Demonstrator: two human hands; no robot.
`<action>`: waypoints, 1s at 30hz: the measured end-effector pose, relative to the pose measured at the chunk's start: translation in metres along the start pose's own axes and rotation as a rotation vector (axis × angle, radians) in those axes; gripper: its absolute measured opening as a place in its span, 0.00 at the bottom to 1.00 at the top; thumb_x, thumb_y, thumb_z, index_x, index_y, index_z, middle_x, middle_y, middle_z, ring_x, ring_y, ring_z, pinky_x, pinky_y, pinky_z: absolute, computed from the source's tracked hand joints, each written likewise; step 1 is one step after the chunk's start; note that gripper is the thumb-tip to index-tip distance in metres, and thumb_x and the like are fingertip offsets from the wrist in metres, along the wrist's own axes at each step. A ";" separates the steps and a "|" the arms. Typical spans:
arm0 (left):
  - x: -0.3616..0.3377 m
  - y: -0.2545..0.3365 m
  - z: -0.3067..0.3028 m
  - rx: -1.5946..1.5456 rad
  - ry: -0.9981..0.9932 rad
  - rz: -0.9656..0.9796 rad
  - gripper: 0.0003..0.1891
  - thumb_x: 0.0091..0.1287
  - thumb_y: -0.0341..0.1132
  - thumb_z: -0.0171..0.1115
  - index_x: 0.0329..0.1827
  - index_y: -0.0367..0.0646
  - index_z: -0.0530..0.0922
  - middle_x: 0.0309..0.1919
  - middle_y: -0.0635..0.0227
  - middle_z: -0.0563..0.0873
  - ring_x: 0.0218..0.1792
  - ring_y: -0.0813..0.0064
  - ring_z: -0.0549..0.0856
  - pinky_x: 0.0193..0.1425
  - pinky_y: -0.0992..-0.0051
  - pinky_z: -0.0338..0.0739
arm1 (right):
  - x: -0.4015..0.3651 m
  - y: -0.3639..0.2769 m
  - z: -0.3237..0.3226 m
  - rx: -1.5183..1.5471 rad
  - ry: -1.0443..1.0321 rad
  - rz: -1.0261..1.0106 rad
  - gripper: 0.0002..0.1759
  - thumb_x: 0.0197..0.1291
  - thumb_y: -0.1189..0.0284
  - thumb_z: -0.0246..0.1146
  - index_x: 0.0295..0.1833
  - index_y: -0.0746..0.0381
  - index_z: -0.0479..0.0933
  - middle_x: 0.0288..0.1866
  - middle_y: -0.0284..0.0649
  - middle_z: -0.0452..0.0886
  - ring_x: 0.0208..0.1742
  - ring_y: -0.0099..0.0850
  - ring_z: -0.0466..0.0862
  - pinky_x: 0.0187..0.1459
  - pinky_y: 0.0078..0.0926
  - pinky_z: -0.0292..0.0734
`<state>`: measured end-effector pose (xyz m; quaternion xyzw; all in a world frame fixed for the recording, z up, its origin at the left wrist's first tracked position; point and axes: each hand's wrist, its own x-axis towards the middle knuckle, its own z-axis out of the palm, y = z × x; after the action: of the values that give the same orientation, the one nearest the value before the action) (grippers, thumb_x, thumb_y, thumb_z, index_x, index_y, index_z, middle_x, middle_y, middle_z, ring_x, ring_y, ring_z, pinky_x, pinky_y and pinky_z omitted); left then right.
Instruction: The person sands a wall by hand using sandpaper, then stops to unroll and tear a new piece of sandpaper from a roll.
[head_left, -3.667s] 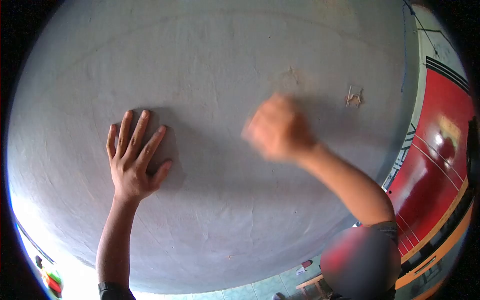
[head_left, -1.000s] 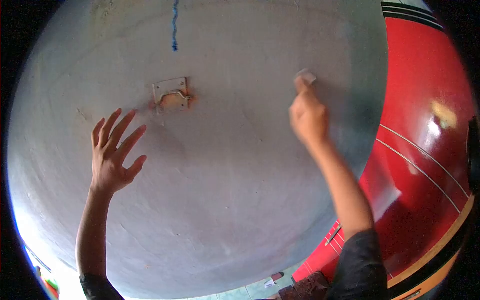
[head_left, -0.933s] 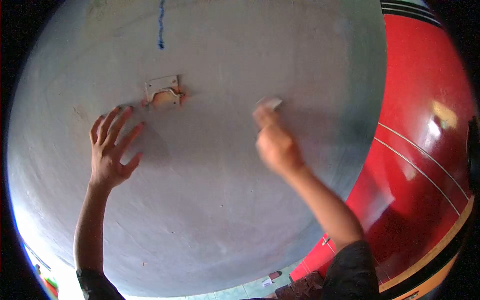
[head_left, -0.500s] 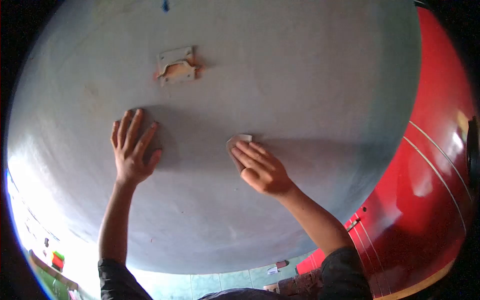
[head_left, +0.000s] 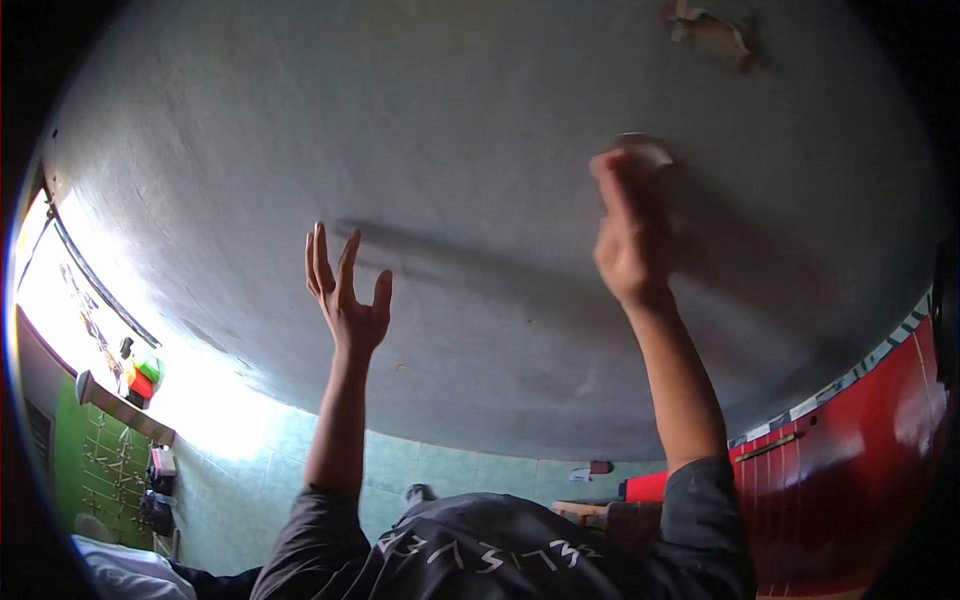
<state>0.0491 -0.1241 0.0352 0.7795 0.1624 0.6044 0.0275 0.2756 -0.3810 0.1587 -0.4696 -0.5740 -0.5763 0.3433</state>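
Observation:
A large, curved grey surface (head_left: 470, 330) spreads over most of the view in front of me. My left hand (head_left: 348, 300) is open beside it, fingers spread and holding nothing; its shadow stretches away to the right. Higher up and to the right, my right hand (head_left: 632, 235) is blurred by motion. It has a folded piece of sandpaper (head_left: 652, 152) at its fingertips, of which only a pale edge shows past the fingers. A metal handle (head_left: 715, 38) on a plate is fixed to the grey surface at the upper right.
Below the grey surface lies a pale green tiled floor (head_left: 440, 455). A glossy red panel (head_left: 830, 500) stands at the lower right. At the left are a bright window and a green wall (head_left: 100, 455) with a wire rack.
The view has swung, so the handle now sits at upper right. My left hand appears lifted from the surface. My right hand has turned upright and moved up with the sandpaper.

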 end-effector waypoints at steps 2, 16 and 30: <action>-0.017 -0.019 0.001 0.010 0.008 -0.115 0.33 0.64 0.37 0.72 0.74 0.53 0.74 0.83 0.54 0.58 0.83 0.46 0.55 0.81 0.41 0.53 | -0.002 -0.010 0.014 -0.135 0.053 0.112 0.16 0.71 0.78 0.63 0.63 0.63 0.81 0.61 0.46 0.86 0.66 0.43 0.84 0.69 0.47 0.76; -0.040 -0.163 -0.037 -0.061 -0.006 -0.176 0.47 0.64 0.42 0.73 0.85 0.53 0.56 0.85 0.47 0.45 0.84 0.40 0.44 0.81 0.36 0.46 | -0.068 -0.183 0.150 -0.209 -0.235 0.206 0.25 0.69 0.83 0.56 0.72 0.64 0.76 0.74 0.54 0.74 0.75 0.54 0.74 0.75 0.55 0.64; -0.090 -0.202 -0.043 -0.154 -0.314 -0.239 0.53 0.63 0.43 0.74 0.87 0.55 0.49 0.85 0.44 0.39 0.84 0.37 0.38 0.81 0.34 0.40 | -0.055 -0.204 0.191 -0.288 0.118 0.708 0.24 0.78 0.79 0.45 0.75 0.73 0.68 0.78 0.55 0.69 0.82 0.49 0.64 0.82 0.50 0.52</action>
<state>-0.0557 0.0346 -0.0857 0.8348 0.2009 0.4786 0.1834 0.1305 -0.1790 0.0193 -0.6482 -0.2689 -0.5227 0.4841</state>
